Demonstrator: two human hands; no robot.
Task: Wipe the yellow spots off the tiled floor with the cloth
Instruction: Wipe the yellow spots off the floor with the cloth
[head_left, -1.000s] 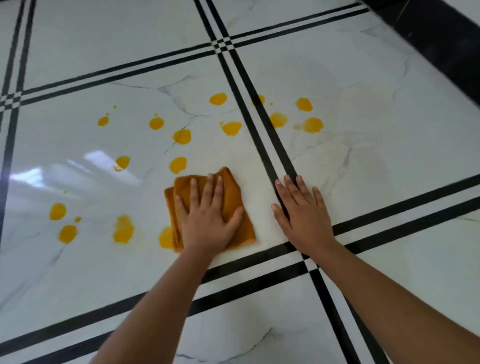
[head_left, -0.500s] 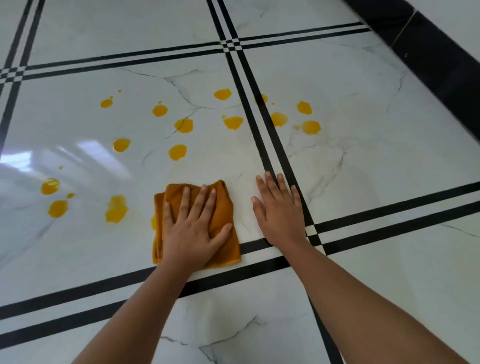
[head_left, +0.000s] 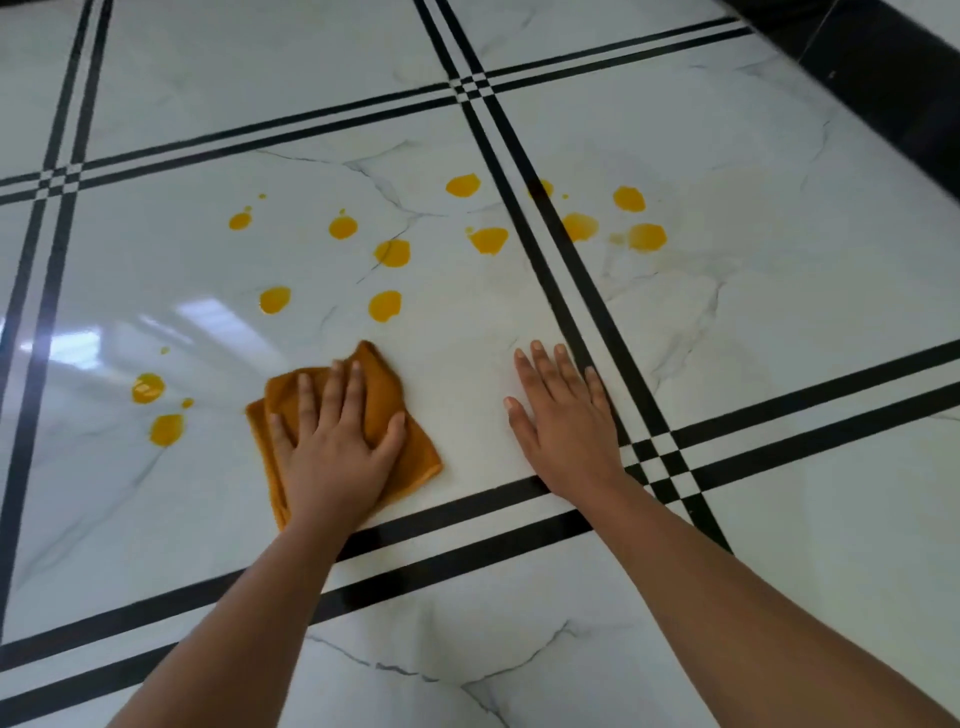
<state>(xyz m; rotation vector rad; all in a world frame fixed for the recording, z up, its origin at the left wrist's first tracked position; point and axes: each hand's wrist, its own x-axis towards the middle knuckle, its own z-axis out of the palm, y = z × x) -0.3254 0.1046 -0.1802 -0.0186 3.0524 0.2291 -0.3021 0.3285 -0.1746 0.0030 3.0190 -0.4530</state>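
One tiled floor. Thirteen larger yellow spots: nine on the middle tile, four farther right. Roughly eight tiny droplets scattered among them. One orange cloth. Two bare hands, the left hand and the right hand.

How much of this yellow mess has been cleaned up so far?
Early days. The tile between the hands looks spotless. The left hand presses flat on the orange cloth; the right hand rests flat beside it. Left to do: yellow spots to the cloth's left, a cluster beyond it, and more farther right.
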